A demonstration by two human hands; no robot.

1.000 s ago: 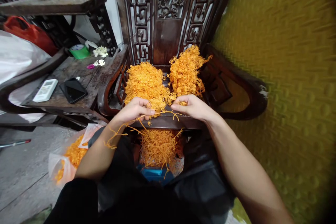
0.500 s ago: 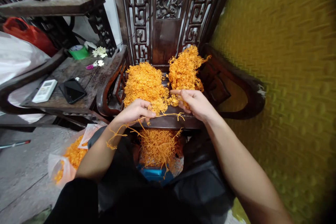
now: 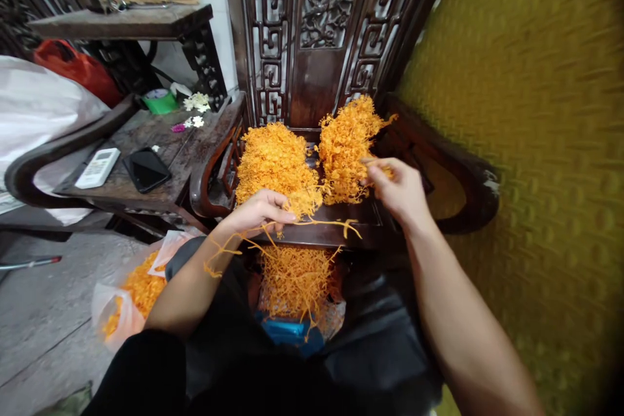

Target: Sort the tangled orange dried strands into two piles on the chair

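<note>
On the dark wooden chair seat (image 3: pixel 353 213) lie two heaps of small orange florets, a left heap (image 3: pixel 273 156) and a right heap (image 3: pixel 344 143). My left hand (image 3: pixel 260 209) is closed on thin, branching orange stems (image 3: pixel 319 221) at the seat's front edge. A flat cluster of orange florets (image 3: pixel 305 200) lies by its fingertips. At the right side of the right heap, my right hand (image 3: pixel 400 190) is closed in a pinch, with orange pieces (image 3: pixel 387 172) showing at its fingers. Below the seat edge, a tangle of bare orange stems (image 3: pixel 295 279) fills a blue container (image 3: pixel 287 330).
On the left side table (image 3: pixel 112 149) lie a white remote (image 3: pixel 99 168), a black phone (image 3: pixel 146 169), green tape (image 3: pixel 160 101) and small white flowers (image 3: pixel 197 102). A bag of orange pieces (image 3: pixel 141 283) sits on the floor. A yellow textured surface (image 3: pixel 517 78) rises at the right.
My right hand has moved right, from the front of the right heap to its right side, and its extended finger has folded into a pinch. The left hand keeps its hold on the stems.
</note>
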